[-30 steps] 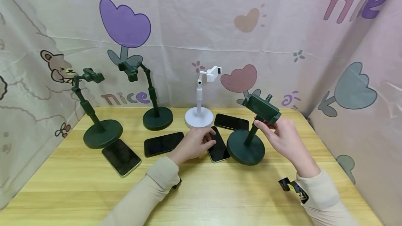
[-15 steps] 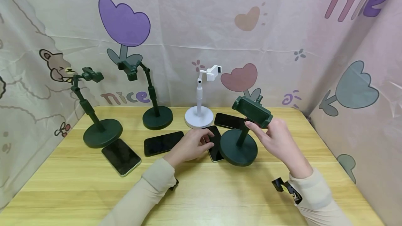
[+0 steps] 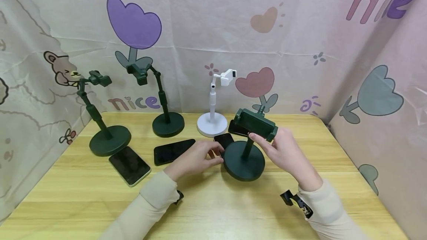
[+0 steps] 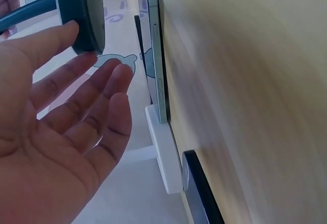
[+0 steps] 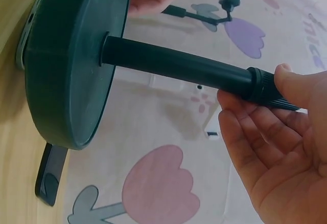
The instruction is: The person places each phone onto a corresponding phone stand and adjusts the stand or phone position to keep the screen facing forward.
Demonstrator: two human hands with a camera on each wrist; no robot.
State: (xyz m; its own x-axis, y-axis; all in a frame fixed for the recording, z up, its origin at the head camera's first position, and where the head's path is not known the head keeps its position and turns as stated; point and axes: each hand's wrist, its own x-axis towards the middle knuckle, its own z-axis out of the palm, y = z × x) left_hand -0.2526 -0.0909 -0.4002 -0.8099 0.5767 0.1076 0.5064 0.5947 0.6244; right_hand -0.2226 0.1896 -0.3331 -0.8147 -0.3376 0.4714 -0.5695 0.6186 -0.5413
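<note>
My right hand [image 3: 288, 155] grips a dark green phone stand [image 3: 244, 163] by its pole, just below the phone clamp. In the right wrist view the thumb and fingers close round the ribbed collar [image 5: 268, 88] of the pole. The stand's round base hangs above the table, partly covering a phone [image 3: 222, 140]. Beside the base is my left hand [image 3: 197, 158], its fingers loosely bent. In the left wrist view the thumb and index fingertips are at the rim of the base [image 4: 84, 17]; the palm holds nothing.
Two more green stands [image 3: 110, 140] [image 3: 168, 124] and a white stand [image 3: 212, 125] stand along the back of the wooden table [image 3: 213, 210]. Phones lie at left [image 3: 130, 166], in the middle [image 3: 171, 152] and behind the held stand [image 3: 237, 129]. A printed curtain [image 3: 200, 21] encloses the back and sides.
My right hand has carried the green stand leftward and slightly nearer to me. My left hand has shifted a little left and nearer, from over the phone to beside the base.
</note>
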